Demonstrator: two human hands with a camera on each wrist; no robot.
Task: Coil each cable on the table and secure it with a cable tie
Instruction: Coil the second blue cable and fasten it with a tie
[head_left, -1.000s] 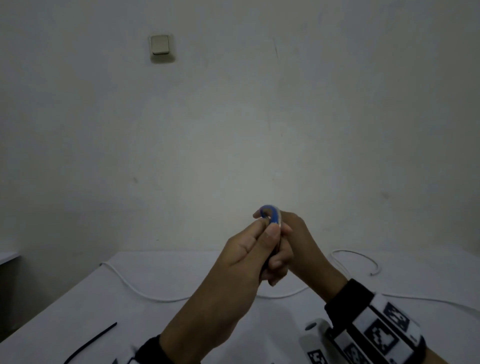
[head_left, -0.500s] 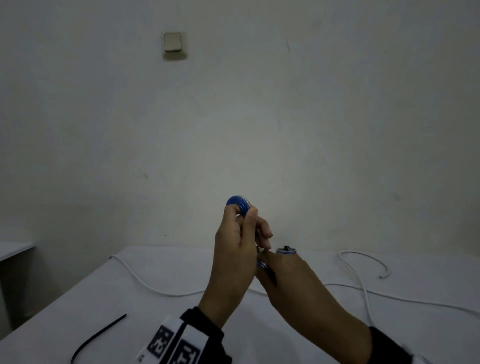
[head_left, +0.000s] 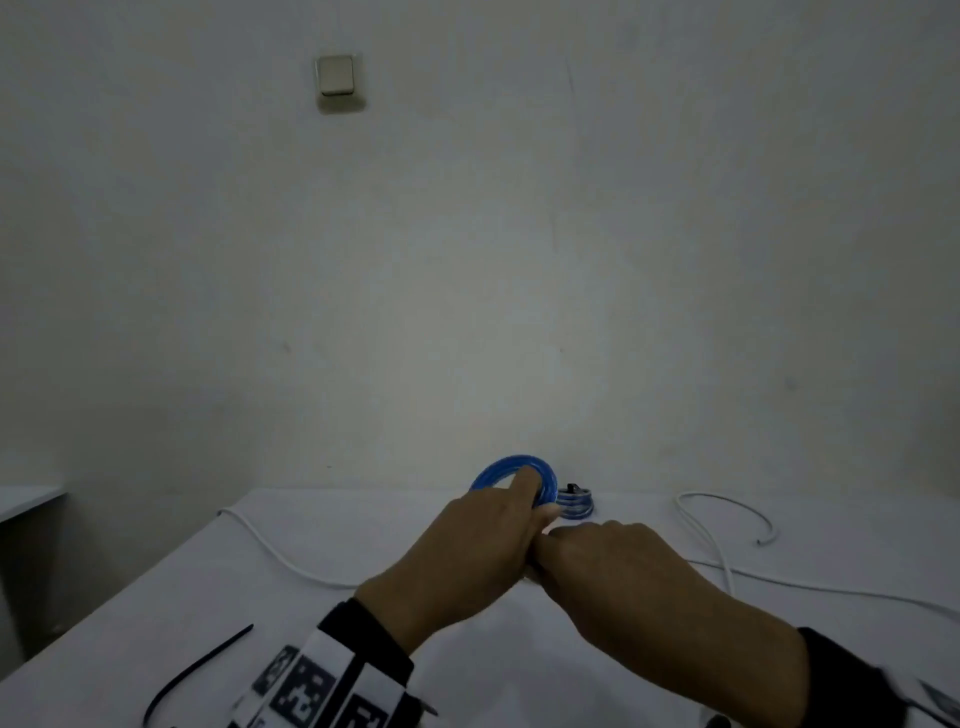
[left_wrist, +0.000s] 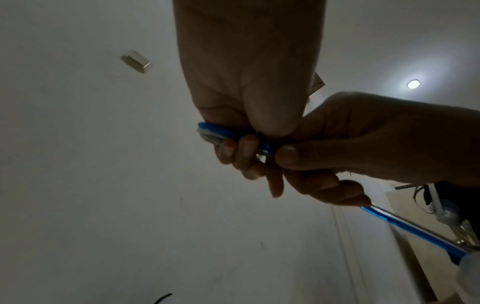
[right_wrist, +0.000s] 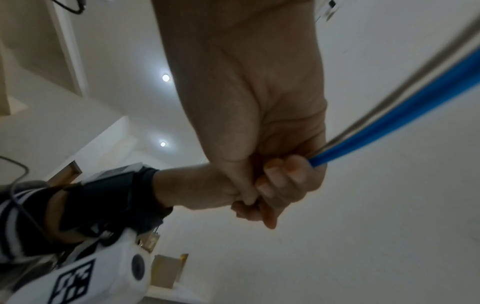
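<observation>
1. Head view: both hands have come down from chest height to just above the counter. The left hand now holds the blue cable coil flat, no longer edge-on, beyond its fingertips. The right hand touches it, gripping the coil's near side.
2. Left wrist view: the left hand's thumb and fingers pinch the coil.
3. Right wrist view: the right hand's fingers curl round the blue strands.

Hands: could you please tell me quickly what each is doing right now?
Left hand: grips the blue cable coil.
Right hand: fingers curled round the same coil.
</observation>
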